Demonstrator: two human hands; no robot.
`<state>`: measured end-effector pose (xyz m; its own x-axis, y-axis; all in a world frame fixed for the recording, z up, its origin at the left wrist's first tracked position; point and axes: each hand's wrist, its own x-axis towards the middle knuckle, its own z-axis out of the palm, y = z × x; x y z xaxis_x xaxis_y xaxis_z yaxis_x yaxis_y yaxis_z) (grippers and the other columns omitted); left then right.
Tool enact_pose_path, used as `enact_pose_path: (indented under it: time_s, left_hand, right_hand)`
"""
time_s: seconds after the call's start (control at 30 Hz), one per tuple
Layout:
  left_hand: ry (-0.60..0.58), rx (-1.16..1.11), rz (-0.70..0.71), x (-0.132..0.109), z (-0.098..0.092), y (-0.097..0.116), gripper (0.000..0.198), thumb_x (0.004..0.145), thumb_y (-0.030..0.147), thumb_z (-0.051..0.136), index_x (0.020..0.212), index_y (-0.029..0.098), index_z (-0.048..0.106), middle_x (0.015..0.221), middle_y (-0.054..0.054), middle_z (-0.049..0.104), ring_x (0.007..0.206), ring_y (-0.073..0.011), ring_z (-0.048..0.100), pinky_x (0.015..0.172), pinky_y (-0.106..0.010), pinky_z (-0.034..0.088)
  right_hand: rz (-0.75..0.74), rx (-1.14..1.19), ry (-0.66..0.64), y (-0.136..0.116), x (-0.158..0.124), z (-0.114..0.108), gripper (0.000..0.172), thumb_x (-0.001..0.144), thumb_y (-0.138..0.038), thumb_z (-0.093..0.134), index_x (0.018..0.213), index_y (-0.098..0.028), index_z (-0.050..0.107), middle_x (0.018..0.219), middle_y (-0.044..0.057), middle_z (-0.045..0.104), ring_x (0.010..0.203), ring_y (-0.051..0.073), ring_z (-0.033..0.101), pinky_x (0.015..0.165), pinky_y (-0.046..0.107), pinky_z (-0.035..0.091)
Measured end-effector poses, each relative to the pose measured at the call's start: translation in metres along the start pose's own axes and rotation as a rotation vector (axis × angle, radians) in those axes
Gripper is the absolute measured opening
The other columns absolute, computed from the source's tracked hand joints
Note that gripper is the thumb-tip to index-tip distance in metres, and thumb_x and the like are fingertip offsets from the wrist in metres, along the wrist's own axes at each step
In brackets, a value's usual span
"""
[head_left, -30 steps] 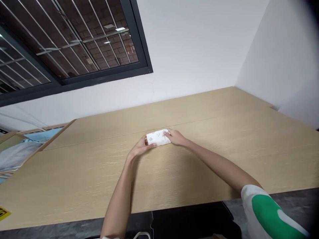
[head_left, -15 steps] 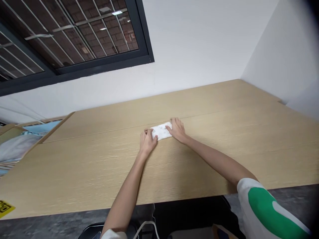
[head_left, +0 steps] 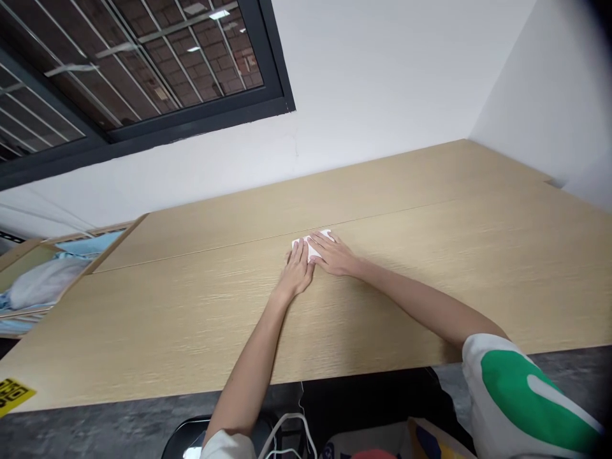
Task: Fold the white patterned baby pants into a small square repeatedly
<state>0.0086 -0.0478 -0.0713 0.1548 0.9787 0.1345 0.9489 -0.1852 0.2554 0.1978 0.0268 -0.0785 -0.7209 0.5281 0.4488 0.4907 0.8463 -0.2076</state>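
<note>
A small white folded cloth [head_left: 313,252] lies flat on the wooden table [head_left: 191,319], just in front of the long seam in its top. My left hand [head_left: 296,273] rests on the left part of the cloth with its fingers stretched forward. Over the right part, my right hand [head_left: 334,256] lies flat, fingers extended toward the left. The two hands are close together and cover much of the cloth. Only its far edge and a strip between the hands show.
A dark-framed barred window [head_left: 191,118] is set in the white wall behind. Left of the table, an open wooden compartment holds a pale bundle [head_left: 48,280]. A yellow sticker [head_left: 14,394] marks the front left corner. A black chair [head_left: 184,437] and white cable [head_left: 299,417] are below.
My hands have moved from gripping the cloth's two ends to lying flat on top of it, closer together. The view has shifted slightly.
</note>
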Motion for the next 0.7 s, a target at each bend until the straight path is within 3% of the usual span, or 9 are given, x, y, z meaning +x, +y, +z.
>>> enact_pose_path:
  time_s: [0.2,0.33,0.43,0.53,0.7]
  left_hand:
    - [-0.074,-0.008,-0.113,-0.006,-0.003,0.003,0.081,0.107,0.056,0.027,0.168,0.006,0.010,0.176,-0.022,0.002,0.164,-0.0326,-0.001,0.132,-0.057,0.011]
    - [-0.087,-0.023,-0.119,-0.004,-0.010,0.005,0.089,0.103,0.064,0.036,0.168,0.007,0.013,0.175,-0.024,0.006,0.164,-0.0363,0.002,0.130,-0.059,0.013]
    - [-0.090,-0.030,-0.125,-0.001,-0.015,0.006,0.093,0.100,0.065,0.044,0.167,0.008,0.017,0.175,-0.024,0.013,0.164,-0.0383,0.008,0.129,-0.060,0.017]
    - [-0.056,-0.002,-0.126,0.002,-0.016,0.006,0.090,0.096,0.058,0.054,0.165,0.008,0.025,0.172,-0.025,0.023,0.162,-0.0399,0.017,0.127,-0.060,0.022]
    - [0.146,0.024,-0.122,0.008,-0.019,0.009,0.054,0.095,0.022,0.048,0.148,0.013,0.049,0.151,-0.022,0.058,0.149,-0.0336,0.045,0.124,-0.056,0.028]
  right_hand:
    - [0.027,0.043,-0.108,0.014,-0.007,-0.011,0.073,0.108,-0.055,0.033,0.166,-0.010,0.029,0.170,0.021,0.031,0.160,0.035,0.027,0.129,0.059,0.019]
    - [-0.009,0.141,-0.180,0.028,-0.004,-0.015,0.088,0.102,-0.058,0.048,0.167,-0.005,0.022,0.171,0.027,0.026,0.160,0.039,0.024,0.128,0.061,0.019]
    - [-0.014,0.225,-0.192,0.038,0.001,-0.015,0.088,0.094,-0.041,0.058,0.166,-0.007,0.022,0.169,0.026,0.031,0.158,0.039,0.030,0.126,0.062,0.023]
    - [0.009,0.279,-0.132,0.045,0.005,-0.010,0.085,0.084,-0.028,0.062,0.161,-0.007,0.033,0.162,0.027,0.043,0.150,0.039,0.043,0.123,0.061,0.029]
    - [-0.002,0.400,0.046,0.049,0.009,-0.007,0.064,0.078,-0.016,0.057,0.141,-0.009,0.052,0.137,0.023,0.064,0.128,0.034,0.060,0.111,0.052,0.045]
